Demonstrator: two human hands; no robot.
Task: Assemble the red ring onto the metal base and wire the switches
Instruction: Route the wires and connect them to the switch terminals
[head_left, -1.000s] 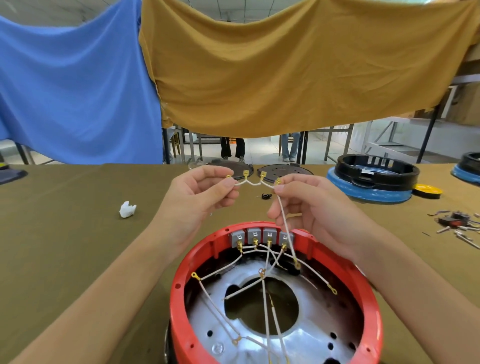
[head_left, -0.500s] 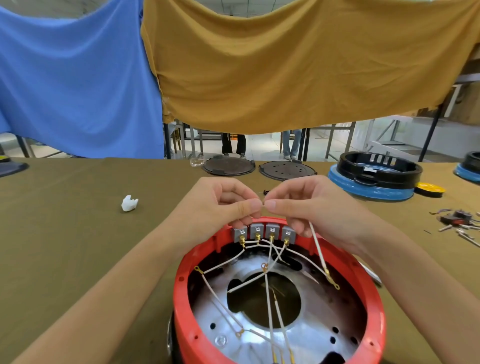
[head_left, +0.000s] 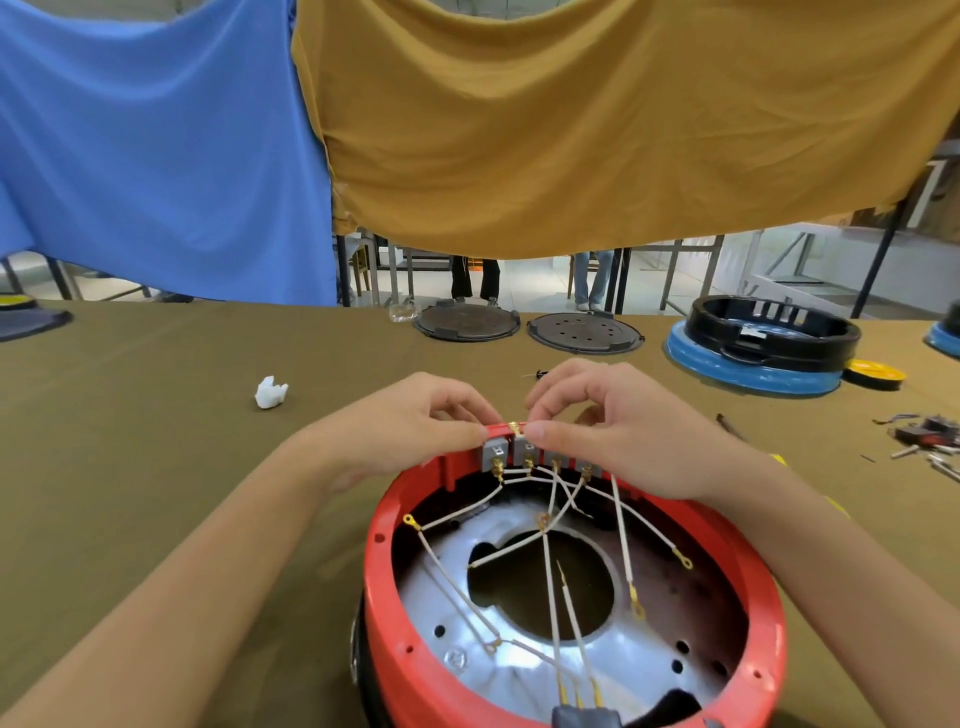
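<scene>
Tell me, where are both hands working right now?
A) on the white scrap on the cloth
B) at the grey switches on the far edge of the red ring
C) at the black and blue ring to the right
B: the left hand and right hand meet over the grey switches on the far rim of the red ring, pinching a small brass terminal.

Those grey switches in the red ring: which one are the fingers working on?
The second grey switch from the left. A brass terminal is pinched just above it between both hands' fingertips; the other three stand untouched.
</scene>
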